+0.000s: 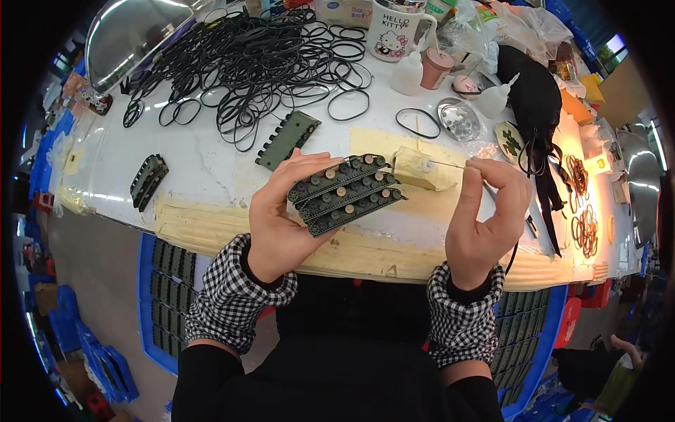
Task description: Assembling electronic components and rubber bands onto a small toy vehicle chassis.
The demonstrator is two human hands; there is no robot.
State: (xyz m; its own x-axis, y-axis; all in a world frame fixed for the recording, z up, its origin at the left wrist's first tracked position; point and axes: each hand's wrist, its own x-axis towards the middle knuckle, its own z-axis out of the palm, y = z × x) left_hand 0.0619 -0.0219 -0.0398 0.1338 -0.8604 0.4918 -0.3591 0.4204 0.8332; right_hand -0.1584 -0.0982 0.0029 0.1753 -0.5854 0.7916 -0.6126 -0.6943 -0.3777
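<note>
My left hand (pixel 278 225) is closed round a stack of dark green toy tank track pieces (pixel 344 193), with small wheels showing, some with tan centres. My right hand (pixel 489 225) pinches a thin needle-like rod (pixel 451 164) between thumb and forefinger. The rod points left, and its far end meets a whitish spot on a tape-wrapped block (pixel 439 177); whether it touches there I cannot tell. Beyond my left hand lies a green toy part with a notched edge (pixel 290 141). A smaller track piece (pixel 149 181) rests farther left.
Black rubber bands (pixel 246 63) are heaped at the back left, beside a clear dome (pixel 130 35). A mug (pixel 394 32), squeeze bottles (pixel 408 74), a metal dish (pixel 458 118) and a black bag (pixel 531 91) stand right. Blue trays (pixel 146 295) of green parts sit below the table edge.
</note>
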